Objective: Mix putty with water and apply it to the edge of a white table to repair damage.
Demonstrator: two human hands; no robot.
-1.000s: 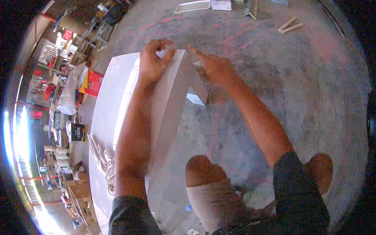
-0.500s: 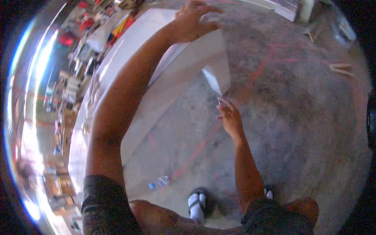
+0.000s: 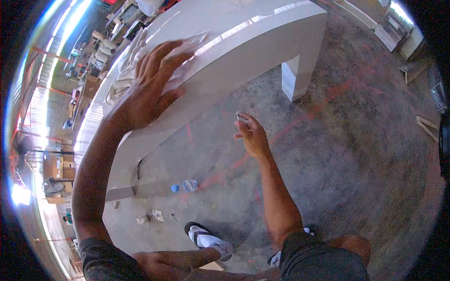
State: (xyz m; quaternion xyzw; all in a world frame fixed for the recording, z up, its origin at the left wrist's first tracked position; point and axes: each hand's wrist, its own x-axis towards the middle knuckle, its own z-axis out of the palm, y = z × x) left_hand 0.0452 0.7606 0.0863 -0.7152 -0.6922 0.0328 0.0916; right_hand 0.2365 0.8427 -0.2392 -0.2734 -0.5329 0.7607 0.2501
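Observation:
A long white table [image 3: 253, 51] with thick sides and a block-like leg runs from near left to far right. Over its top at the left, my left hand [image 3: 157, 82] is spread, fingers stretched out. A crumpled white cloth or plastic sheet [image 3: 124, 77] lies beside that hand, and a pale, blurred part of it seems to reach the fingertips; whether they touch it I cannot tell. My right hand [image 3: 253, 136] is in front of the table's side, above the concrete floor. Its thumb and fingers pinch a small, thin, pale piece [image 3: 238, 116], too small to name.
A clear bottle with a blue cap [image 3: 187, 186] lies on the floor between table and feet. Small scraps [image 3: 157, 215] are scattered near my left foot [image 3: 208, 241]. Wooden pieces [image 3: 426, 127] lie at the far right. A fan [image 3: 54, 187] and cluttered benches line the left.
My left hand has come back from the table's far part to its near left, beside the crumpled white material. My right hand keeps its pinch. The view has shifted, showing more of the table.

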